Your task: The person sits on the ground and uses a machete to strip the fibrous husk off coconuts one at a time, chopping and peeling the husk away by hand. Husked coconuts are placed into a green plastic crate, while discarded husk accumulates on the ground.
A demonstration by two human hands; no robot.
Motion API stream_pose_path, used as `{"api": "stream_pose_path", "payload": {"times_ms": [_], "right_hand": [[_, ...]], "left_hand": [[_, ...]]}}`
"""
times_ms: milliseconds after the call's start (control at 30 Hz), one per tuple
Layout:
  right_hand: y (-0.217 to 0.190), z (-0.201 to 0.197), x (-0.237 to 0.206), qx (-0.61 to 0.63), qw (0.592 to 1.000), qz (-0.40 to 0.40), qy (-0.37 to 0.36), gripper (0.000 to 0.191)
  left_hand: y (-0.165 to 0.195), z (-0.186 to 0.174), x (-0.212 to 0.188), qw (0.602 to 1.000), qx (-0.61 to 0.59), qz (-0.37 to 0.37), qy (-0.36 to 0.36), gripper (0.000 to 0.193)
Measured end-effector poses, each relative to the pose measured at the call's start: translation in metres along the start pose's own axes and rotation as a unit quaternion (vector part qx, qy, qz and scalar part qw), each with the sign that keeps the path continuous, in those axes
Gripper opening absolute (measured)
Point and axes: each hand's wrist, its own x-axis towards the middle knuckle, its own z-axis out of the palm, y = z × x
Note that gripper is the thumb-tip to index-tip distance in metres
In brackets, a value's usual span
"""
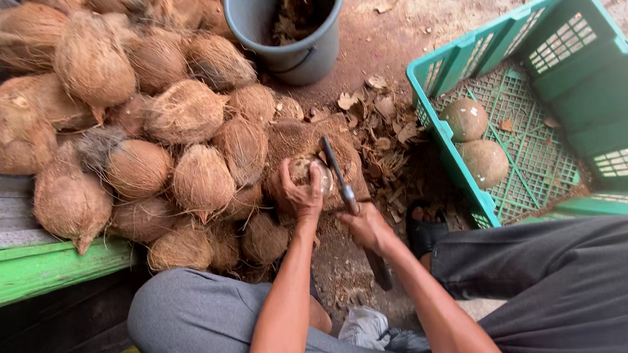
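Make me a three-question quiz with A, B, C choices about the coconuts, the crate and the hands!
1. Where do the two peeled coconuts lie?
A. in the green crate
B. in the grey bucket
C. on the person's lap

2. How many peeled coconuts are in the crate?
A. five
B. two
C. none

3. What is the right hand doing?
A. resting open
B. holding a cup
C. gripping a knife

Answers: 1 A, both round shells sit on the crate's floor. 2 B, only two show there. 3 C, its fingers wrap the handle while the left hand holds a coconut.
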Motion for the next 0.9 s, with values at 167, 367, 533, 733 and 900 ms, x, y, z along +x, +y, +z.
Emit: {"api": "stream_pose_path", "payload": {"times_ms": [167, 367, 533, 733, 900], "right_hand": [[-0.030, -0.025, -0.019, 0.258, 0.960, 0.054, -0.099, 0.026], [-0.029, -0.025, -0.018, 0.212, 0.972, -0.090, 0.035, 0.032], [-0.016, 0.000, -0.001, 0.038, 0.996, -0.066, 0.052, 0.027], [-0.022, -0.014, -0.006, 0.089, 0.995, -0.046, 0.031, 0.013], [-0.015, -0.006, -0.002, 0.166, 0.965, -0.187, 0.082, 0.037]], "left_hand": [[-0.010, 0.000, 0.011, 0.997, 0.024, 0.056, -0.043, 0.060], [-0.014, -0.008, 0.018, 0.996, 0.001, 0.019, -0.091, 0.062], [-0.007, -0.011, 0.019, 0.995, -0.006, 0.032, -0.090, 0.062], [-0.007, -0.009, 0.021, 0.995, 0.001, 0.027, -0.092, 0.061], [-0.009, -0.011, 0.019, 0.996, -0.008, 0.033, -0.081, 0.057]]}}
